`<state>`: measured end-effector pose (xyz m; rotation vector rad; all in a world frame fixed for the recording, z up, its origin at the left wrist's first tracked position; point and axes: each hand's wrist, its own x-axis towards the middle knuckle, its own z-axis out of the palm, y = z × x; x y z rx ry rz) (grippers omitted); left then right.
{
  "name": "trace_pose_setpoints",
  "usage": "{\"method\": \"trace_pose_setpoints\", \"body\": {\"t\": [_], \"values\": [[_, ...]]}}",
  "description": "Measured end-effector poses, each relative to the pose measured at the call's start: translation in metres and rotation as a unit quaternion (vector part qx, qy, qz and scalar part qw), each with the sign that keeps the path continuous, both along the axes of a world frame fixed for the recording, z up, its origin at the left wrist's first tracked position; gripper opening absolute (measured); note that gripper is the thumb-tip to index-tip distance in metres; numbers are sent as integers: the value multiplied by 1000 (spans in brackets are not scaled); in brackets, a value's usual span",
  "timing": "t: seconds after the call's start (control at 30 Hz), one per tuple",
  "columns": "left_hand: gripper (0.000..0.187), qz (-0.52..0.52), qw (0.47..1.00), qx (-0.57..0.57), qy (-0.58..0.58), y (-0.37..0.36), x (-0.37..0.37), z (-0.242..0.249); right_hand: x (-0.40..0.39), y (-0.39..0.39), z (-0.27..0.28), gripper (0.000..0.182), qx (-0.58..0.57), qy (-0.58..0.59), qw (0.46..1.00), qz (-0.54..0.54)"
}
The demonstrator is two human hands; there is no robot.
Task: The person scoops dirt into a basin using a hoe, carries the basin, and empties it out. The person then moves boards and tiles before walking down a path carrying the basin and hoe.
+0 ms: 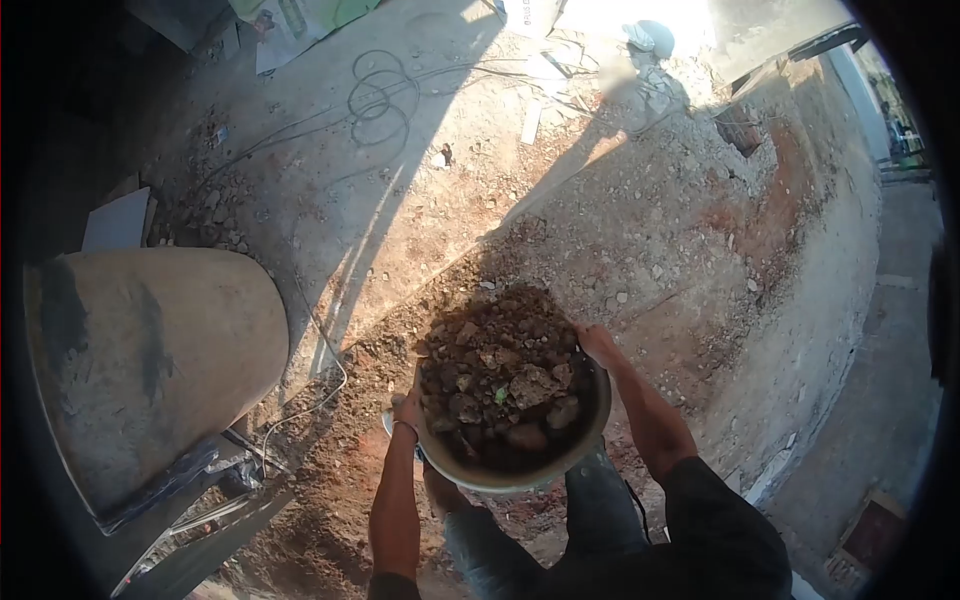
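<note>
Rubble-filled basin (pixel 600 415), between left hand (pixel 405 408) and right hand (pixel 598 345)

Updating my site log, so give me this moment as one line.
left hand: on basin rim | right hand: on basin rim | basin: holds soil, stones

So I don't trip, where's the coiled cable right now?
In the head view, the coiled cable lies on the ground, upper left, beyond the held basin.

A dark top (pixel 650 572) with sleeves (pixel 715 515) ending near the elbows and blue-grey trousers (pixel 602 505) are worn; the left wrist (pixel 403 432) is circled by a thin band (pixel 406 426).
</note>
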<state>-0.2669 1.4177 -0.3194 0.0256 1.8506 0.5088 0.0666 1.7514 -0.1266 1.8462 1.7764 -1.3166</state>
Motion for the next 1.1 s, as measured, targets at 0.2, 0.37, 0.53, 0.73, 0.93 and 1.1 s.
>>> {"method": "trace_pose_setpoints", "body": {"t": [0.2,0.37,0.53,0.73,0.93,1.1], "values": [[47,-136,989,16,55,38,53,-66,64,65,-87,60,-18,-137,990,3],[36,238,961,-80,-116,108,83,25,88,91,-67,54,-141,-102,982,-74],[26,312,938,-98,-117,159,82,123,112,108,-48,43,-183,-37,981,-44],[34,171,973,-108,-113,161,73,194,165,122,9,17,-111,-95,944,297],[35,199,971,-107,81,23,82,264,291,72,77,25,-65,-196,958,200],[37,252,937,-234,58,-113,134,329,395,2,121,26,-102,-167,959,-204]]}}
